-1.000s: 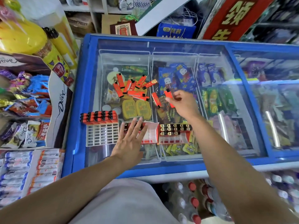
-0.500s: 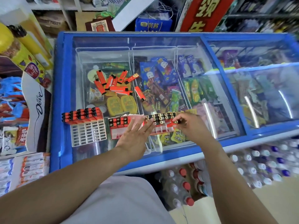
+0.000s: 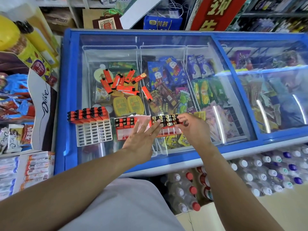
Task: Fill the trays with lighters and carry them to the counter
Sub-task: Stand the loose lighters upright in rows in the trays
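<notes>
Three lighter trays lie in a row on the glass lid of a blue chest freezer [image 3: 66,104]. The white tray [image 3: 94,133] on the left carries a block of orange lighters along its far edge. The middle red tray [image 3: 123,134] holds a few lighters at its far left. The right red tray [image 3: 168,131] has its far rows filled. My left hand [image 3: 141,139] rests with straight fingers across the middle and right trays. My right hand [image 3: 194,127] pinches an orange lighter [image 3: 182,122] at the right tray's far right end. Several loose orange lighters [image 3: 120,82] lie scattered further back on the glass.
Ice creams fill the freezer under the glass. Snack packets and a Dove display box [image 3: 42,104] crowd the left side. Shrink-wrapped bottles [image 3: 250,172] stand on the floor below the freezer's front edge. Shelves and a red sign [image 3: 216,12] rise behind.
My right hand picked a lighter from the loose pile and brought it back to the right tray. My left hand slid from the middle tray rightwards onto the right tray's edge.
</notes>
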`<state>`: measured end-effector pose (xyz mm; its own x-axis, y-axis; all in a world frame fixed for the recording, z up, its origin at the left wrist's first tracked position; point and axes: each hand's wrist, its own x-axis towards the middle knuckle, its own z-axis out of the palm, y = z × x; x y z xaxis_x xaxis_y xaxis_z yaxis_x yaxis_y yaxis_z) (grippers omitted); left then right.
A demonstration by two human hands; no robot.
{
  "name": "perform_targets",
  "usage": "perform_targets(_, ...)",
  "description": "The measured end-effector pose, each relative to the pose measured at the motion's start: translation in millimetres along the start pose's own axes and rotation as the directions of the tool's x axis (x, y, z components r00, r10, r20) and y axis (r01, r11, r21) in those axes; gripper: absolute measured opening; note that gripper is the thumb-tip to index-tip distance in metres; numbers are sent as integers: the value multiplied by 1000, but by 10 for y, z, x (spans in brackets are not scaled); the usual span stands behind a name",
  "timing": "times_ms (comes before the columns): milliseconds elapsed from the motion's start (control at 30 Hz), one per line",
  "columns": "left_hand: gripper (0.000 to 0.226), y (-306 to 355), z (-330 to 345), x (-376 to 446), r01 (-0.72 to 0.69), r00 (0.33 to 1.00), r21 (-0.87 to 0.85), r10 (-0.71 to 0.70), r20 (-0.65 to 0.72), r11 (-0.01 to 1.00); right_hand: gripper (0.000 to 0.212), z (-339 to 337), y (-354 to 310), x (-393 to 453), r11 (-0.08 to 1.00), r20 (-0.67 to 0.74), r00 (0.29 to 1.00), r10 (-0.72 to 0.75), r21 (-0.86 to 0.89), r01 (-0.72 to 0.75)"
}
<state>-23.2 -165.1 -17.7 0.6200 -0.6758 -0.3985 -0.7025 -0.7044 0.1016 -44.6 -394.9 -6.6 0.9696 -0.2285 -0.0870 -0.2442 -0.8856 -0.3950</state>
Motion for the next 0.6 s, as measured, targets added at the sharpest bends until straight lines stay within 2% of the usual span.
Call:
perform_targets(233, 93, -107, 76, -66, -19, 996, 54, 24, -91, 998, 13, -117, -229, 249, 989, -72, 996, -44, 134, 54)
perform_targets(300, 95, -184, 100, -116, 37, 992, 73, -28, -124, 997, 17, -49, -369, 465, 992, -22, 999, -35, 119, 37)
perform_targets(467, 91, -407, 154, -289, 204, 970, -56, -209, -124, 977, 27, 384, -767, 1092, 992, 207, 978, 14, 123, -41)
perform_targets(600, 97, -553, 239, -411, 206, 976, -61, -209, -56, 977, 31, 716, -887, 1506, 989, 281, 952, 122, 42, -140)
